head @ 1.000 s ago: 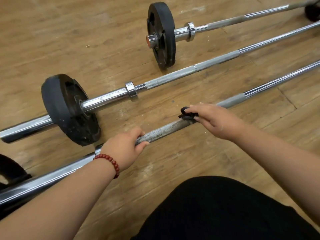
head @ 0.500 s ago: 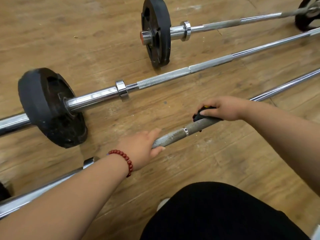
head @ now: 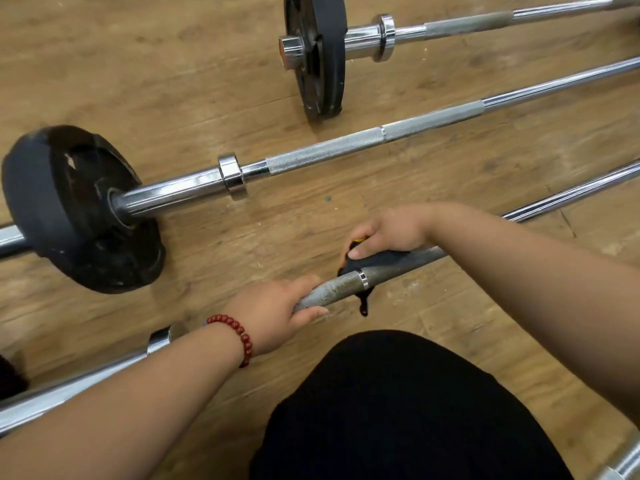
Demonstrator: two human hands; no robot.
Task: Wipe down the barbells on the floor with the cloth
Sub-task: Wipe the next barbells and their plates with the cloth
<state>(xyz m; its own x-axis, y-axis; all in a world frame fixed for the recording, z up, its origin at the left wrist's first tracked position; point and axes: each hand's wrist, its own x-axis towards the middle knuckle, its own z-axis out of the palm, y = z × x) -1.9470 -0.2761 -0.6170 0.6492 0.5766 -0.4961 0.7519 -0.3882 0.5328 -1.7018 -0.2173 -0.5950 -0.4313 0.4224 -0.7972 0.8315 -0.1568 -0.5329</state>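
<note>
Three barbells lie side by side on a wooden floor (head: 156,74), each running from the lower left up toward the right. The nearest barbell (head: 339,284) is the one being handled. Its rough, dull grey grip shows rusty speckles, and a thin shiny ring circles it. The left hand (head: 277,310), with a red bead bracelet (head: 235,336) on its wrist, is curled round this grip, fingers over the top and thumb underneath. The right hand (head: 388,233) sits further up the same bar and clamps a black cloth (head: 377,259) against it, with the thumb lying across the fabric. The cloth drapes over the top of the bar, and one small dark end hangs below it, just past the ring. The two hands are apart, with a short bare stretch of grip between them. Beyond them lies the second barbell (head: 346,143), which carries a worn black plate (head: 62,202) at the left, with a chrome collar (head: 232,176) a little way along from it. The third barbell (head: 467,24) is farthest off, its own far plate (head: 318,64) standing on edge near the top of the view. A leg in black cloth (head: 398,410) fills the bottom middle, and another chrome bar end (head: 623,464) pokes in at the lower right corner.
</note>
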